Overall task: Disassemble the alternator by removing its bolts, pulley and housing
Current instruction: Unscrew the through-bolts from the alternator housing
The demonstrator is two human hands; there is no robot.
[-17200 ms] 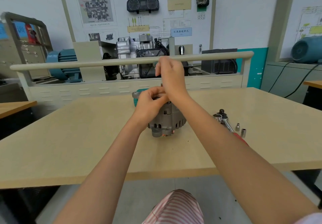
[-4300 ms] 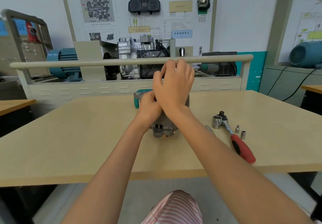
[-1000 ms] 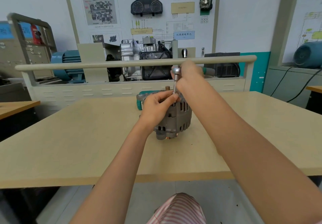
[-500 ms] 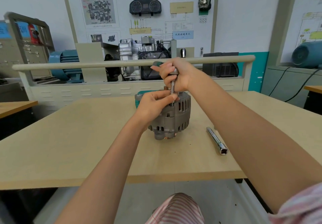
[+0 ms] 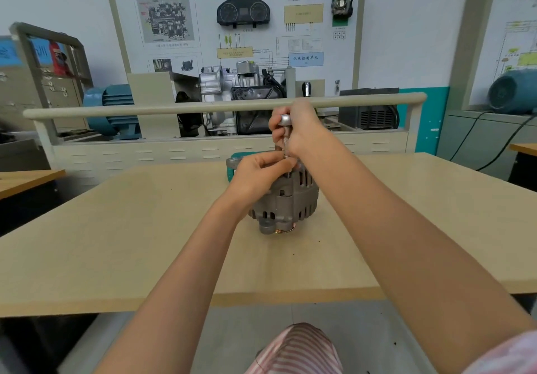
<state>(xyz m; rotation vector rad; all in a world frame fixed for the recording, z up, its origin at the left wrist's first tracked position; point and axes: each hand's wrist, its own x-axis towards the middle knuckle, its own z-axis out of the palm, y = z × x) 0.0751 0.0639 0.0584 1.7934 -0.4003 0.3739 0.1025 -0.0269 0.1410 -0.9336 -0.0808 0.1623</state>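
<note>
The alternator point(image 5: 286, 199) stands whole on the tabletop point(image 5: 116, 242) under both hands, housing unsplit, so most work seems to remain: the right hand point(image 5: 296, 128) grips an upright socket driver point(image 5: 286, 138) while the left hand point(image 5: 258, 171) pinches its lower end against a bolt I cannot see.

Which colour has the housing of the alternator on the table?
The alternator housing is dull grey metal, seen best in the head view, the only one.

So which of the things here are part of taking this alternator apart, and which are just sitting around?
In the job:
alternator
socket driver, gripped by right hand
left hand, steadying its lower end

Lying about:
teal object behind the alternator
transmission display
blue motor
</note>
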